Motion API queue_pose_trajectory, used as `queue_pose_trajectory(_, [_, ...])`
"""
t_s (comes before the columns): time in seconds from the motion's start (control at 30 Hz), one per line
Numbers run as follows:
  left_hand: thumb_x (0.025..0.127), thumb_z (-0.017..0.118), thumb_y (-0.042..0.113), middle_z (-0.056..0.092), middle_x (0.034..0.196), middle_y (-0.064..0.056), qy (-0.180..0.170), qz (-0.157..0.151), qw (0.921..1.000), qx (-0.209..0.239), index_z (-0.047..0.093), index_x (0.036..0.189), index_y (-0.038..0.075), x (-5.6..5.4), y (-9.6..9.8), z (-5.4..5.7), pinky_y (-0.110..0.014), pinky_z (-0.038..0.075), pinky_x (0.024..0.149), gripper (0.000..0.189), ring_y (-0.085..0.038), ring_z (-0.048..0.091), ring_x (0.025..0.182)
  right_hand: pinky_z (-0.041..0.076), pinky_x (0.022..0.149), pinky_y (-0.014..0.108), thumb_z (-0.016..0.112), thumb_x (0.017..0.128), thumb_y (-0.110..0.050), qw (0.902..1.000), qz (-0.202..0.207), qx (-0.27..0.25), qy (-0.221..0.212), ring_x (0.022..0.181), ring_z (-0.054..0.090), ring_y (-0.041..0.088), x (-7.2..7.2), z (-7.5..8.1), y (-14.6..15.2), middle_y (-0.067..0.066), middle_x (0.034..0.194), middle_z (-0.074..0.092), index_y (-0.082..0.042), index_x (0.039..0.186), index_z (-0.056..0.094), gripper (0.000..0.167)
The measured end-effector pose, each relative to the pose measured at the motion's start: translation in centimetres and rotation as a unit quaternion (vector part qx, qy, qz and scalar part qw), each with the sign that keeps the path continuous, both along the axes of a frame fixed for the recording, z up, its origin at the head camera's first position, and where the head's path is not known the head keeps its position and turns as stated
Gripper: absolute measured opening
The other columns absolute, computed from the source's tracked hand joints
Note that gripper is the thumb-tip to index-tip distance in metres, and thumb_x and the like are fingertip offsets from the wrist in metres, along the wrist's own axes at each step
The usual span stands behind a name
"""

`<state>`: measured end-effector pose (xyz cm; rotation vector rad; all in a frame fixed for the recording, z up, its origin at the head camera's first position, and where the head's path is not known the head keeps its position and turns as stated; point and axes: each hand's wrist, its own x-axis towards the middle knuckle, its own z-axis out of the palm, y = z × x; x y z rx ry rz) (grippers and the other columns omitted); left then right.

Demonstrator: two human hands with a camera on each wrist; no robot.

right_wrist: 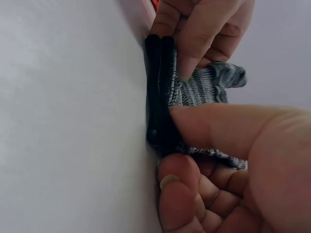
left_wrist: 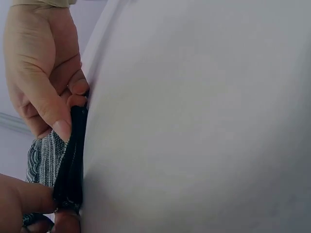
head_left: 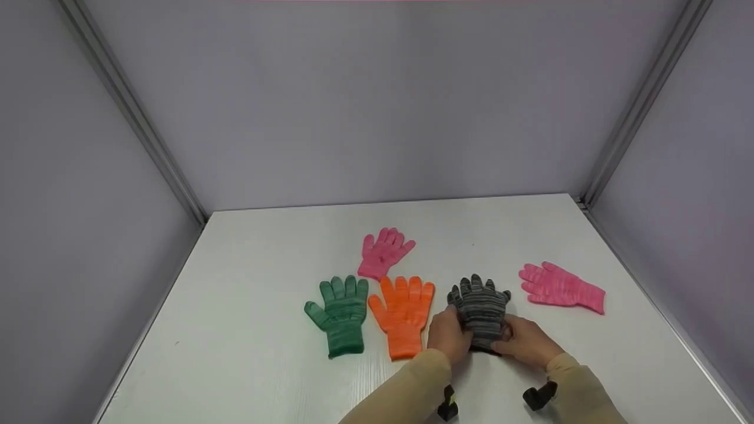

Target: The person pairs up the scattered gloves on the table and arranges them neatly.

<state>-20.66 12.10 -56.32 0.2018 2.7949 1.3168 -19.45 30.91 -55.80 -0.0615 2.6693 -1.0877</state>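
Note:
A black-and-grey striped knit glove point(head_left: 483, 311) lies on the white table, fingers pointing away from me. My left hand point(head_left: 449, 335) pinches the left side of its cuff between thumb and fingers. On the opposite side, my right hand point(head_left: 529, 340) pinches the cuff's right edge, thumb above and fingertips below. The right wrist view shows the black cuff point(right_wrist: 160, 92) end-on, its two layers close together near the tabletop. Just left of the left hand lies an orange glove point(head_left: 405, 315), flat, with a green glove point(head_left: 343, 315) beside it.
One pink glove point(head_left: 383, 253) lies behind the orange one. Another pink glove point(head_left: 562, 288) lies to the right, its cuff toward the table's right edge. Grey panels point(head_left: 389, 106) stand around the white table point(head_left: 247, 265) at the back and both sides.

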Motion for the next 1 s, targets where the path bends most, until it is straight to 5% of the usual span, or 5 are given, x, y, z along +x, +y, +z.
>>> queue_pose_trajectory(0.33, [0.082,0.073,0.016,0.066,0.089,-0.003,0.0,-0.015,0.9989,-0.043,0.066,0.096,0.006,0.1,0.1,0.2,-0.035,0.051,0.081,0.019,-0.019,0.062,0.089,0.038,0.058,0.03,0.071,0.086,-0.029,0.9998,-0.007,0.012,0.011,0.064,0.048,0.015,-0.1,0.1,0.0,0.001,0.071,0.053,-0.009,0.09,0.058,0.024])
queue_pose_trajectory(0.5, [0.08,0.075,0.018,0.066,0.099,-0.012,-0.004,-0.003,0.9997,-0.024,0.054,0.117,-0.002,0.4,0.1,0.3,-0.038,0.051,0.083,0.047,-0.024,0.064,0.095,0.038,0.056,0.03,0.075,0.081,-0.021,0.9998,-0.013,0.01,0.01,0.062,0.048,0.014,0.0,0.1,-0.3,0.0,0.071,0.053,-0.009,0.092,0.058,0.024])
queue_pose_trajectory(0.63, [0.076,0.08,0.024,0.063,0.102,-0.011,-0.006,0.012,0.9999,-0.003,0.037,0.127,0.002,1.0,0.2,0.4,-0.037,0.051,0.083,0.07,-0.022,0.063,0.093,0.038,0.056,0.029,0.076,0.08,-0.021,0.9997,-0.019,0.014,0.008,0.063,0.049,0.014,0.1,0.1,-0.4,0.0,0.071,0.054,-0.009,0.091,0.058,0.025])
queue_pose_trajectory(0.73, [0.075,0.082,0.027,0.059,0.106,-0.007,0.019,-0.007,0.9989,-0.042,0.04,0.124,0.005,1.6,0.2,0.5,-0.033,0.05,0.084,0.068,-0.019,0.06,0.094,0.039,0.058,0.029,0.077,0.079,-0.021,0.9994,-0.029,0.019,0.002,0.065,0.05,0.015,0.1,0.1,-0.6,0.0,0.072,0.054,-0.009,0.092,0.059,0.025])
queue_pose_trajectory(1.0, [0.078,0.076,0.016,0.06,0.08,0.005,0.099,-0.125,0.9637,-0.214,0.068,0.085,0.017,2.1,0.4,1.0,-0.025,0.049,0.072,0.011,-0.009,0.057,0.077,0.038,0.057,0.031,0.076,0.078,-0.018,0.9984,-0.048,0.025,-0.02,0.064,0.049,0.016,0.1,0.3,-0.7,0.002,0.072,0.054,-0.008,0.085,0.056,0.024])
